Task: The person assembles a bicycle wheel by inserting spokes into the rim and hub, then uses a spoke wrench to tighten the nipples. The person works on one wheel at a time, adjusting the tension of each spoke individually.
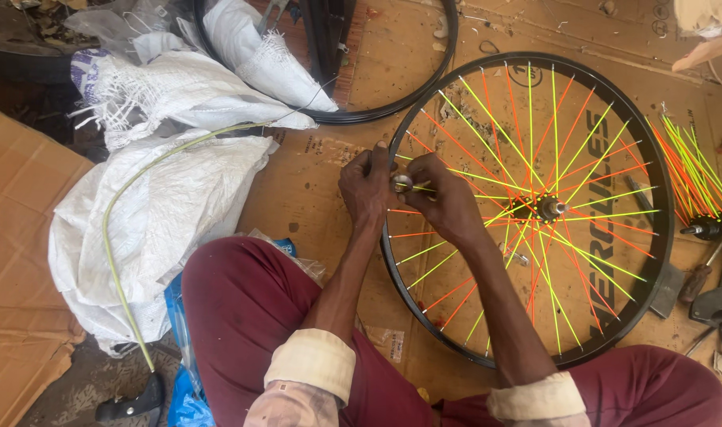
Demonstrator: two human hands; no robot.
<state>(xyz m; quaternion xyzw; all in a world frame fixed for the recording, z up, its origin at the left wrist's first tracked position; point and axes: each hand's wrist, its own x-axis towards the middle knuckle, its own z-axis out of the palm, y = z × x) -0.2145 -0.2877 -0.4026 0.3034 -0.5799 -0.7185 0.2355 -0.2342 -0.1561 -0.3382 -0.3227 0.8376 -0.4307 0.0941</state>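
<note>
Flat on cardboard (313, 182) between the knees, wheel (614, 142) within easy reach; at its near rim, left hand (365, 186) and right hand (444, 198) both pinched on a small metal tool (402, 183), steadying it over a spoke end; sacks (163, 190) aside.

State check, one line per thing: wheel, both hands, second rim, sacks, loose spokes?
Wheel: flat on cardboard, laced with orange and yellow spokes.
Left hand: at the wheel's rim, pinching a small metal tool.
Right hand: closed on the same tool.
Second rim: bare, flat.
Sacks: crumpled.
Loose spokes: bundled.
</note>
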